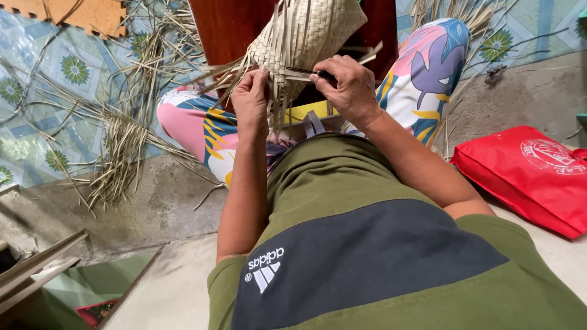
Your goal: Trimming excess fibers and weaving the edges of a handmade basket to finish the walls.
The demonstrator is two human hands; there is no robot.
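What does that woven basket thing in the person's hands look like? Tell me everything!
The woven basket is pale tan, plaited from flat dried leaf strips in a tight criss-cross. Its lower edge is unfinished, with loose strips hanging and sticking out. It sits tilted above the person's lap, against a dark red-brown wooden board. The left hand grips its loose strips; the right hand pinches a strip against it.

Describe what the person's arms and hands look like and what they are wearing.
Both arms are bare from the short sleeves down, with no gloves, watch or bracelets visible. The left hand and right hand show no rings on the fingers that can be seen. The shirt is olive green with a dark charcoal panel and a small white emblem. The trousers are brightly patterned.
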